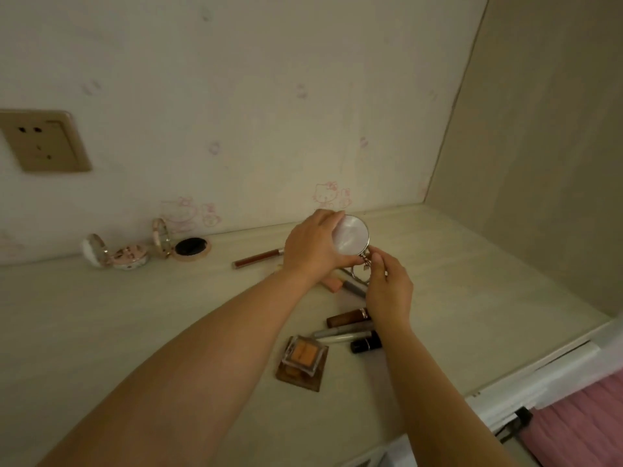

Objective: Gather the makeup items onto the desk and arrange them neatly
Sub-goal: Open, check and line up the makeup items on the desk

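My left hand grips a round pearly compact mirror above the pale desk. My right hand pinches the small metal ring and charm hanging from its lower edge. Under my hands lie a peach stick and a silver pen. A brown lip gloss tube lies to the left. Nearer me sit an orange blush compact, a brown tube, two slim silver pens and a black lipstick. Two open compacts stand by the wall.
A wall with faint cartoon stickers backs the desk, with a beige socket at left. A side panel closes the right. The desk's front right edge meets a white rail and pink fabric.
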`<state>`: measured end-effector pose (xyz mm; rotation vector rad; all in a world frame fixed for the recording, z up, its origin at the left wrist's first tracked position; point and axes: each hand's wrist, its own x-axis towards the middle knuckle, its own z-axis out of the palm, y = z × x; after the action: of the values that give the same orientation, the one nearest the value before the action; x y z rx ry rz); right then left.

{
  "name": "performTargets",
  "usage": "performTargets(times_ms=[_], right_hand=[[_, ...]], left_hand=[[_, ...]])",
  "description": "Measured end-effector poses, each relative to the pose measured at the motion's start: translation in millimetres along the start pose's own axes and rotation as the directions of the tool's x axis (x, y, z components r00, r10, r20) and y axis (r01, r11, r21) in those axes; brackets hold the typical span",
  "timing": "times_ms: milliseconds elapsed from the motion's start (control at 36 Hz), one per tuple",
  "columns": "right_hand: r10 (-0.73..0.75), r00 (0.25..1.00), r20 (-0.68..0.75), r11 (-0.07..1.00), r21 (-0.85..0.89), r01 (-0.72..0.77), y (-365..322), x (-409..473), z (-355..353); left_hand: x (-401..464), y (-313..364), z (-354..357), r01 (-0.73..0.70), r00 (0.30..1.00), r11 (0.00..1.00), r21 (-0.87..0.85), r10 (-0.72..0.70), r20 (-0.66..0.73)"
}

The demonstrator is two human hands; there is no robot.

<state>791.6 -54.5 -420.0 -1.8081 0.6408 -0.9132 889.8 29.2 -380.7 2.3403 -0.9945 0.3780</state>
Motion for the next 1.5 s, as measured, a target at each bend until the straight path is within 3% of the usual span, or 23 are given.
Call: performTargets(times_ms=[111, 361, 556, 694, 889, 1083, 1167, 1250, 1333, 1500], right_hand=[[0.025, 0.999, 0.021, 0.985, 0.170, -0.028, -27, -7, 15], [-0.015, 0.977, 0.212, 0.988, 0.151, -0.017, -75, -44, 65], [0.120, 0.900, 0.420, 0.941, 0.240, -0.238, -92, -89, 114], [0.211, 0.736, 0.643, 0.792, 0.329, -0.515, -97, -122, 152], [0.154, 0.590, 0.792, 0.806, 0.245, -0.539, -101, -158, 175], [0.159, 0.506, 0.848, 0.796, 0.194, -0.574, -91, -172, 180], [0.092, 0.452, 0.887, 0.777, 0.220, -0.590, -86, -168, 178], [0.020, 0.461, 0.887, 0.755, 0.289, -0.589, -85, -167, 174], [0.009, 0.517, 0.856, 0.738, 0.343, -0.581, -83, -168, 174], [-0.094, 0.528, 0.844, 0.686, 0.439, -0.581, -81, -164, 170]], left_hand=[[-15, -13, -24, 0.035, 0.996, 0.994, -0.100, -0.043, -0.077], [-68, -66, -80, 0.092, 0.980, 0.988, -0.125, -0.112, -0.166], [-128, -104, -113, 0.186, 0.955, 0.970, -0.156, -0.216, -0.201], [-171, -133, -123, 0.275, 0.912, 0.936, -0.222, -0.327, -0.248], [-212, -161, -131, 0.350, 0.845, 0.857, -0.379, -0.463, -0.266], [-227, -175, -134, 0.266, 0.887, 0.827, -0.495, -0.412, -0.211], [-229, -175, -136, 0.222, 0.929, 0.828, -0.515, -0.340, -0.146], [-228, -174, -137, 0.198, 0.958, 0.837, -0.510, -0.275, -0.078], [-230, -176, -136, 0.202, 0.967, 0.820, -0.536, -0.255, -0.026], [-234, -173, -138, 0.275, 0.931, 0.607, -0.746, -0.363, 0.047]])
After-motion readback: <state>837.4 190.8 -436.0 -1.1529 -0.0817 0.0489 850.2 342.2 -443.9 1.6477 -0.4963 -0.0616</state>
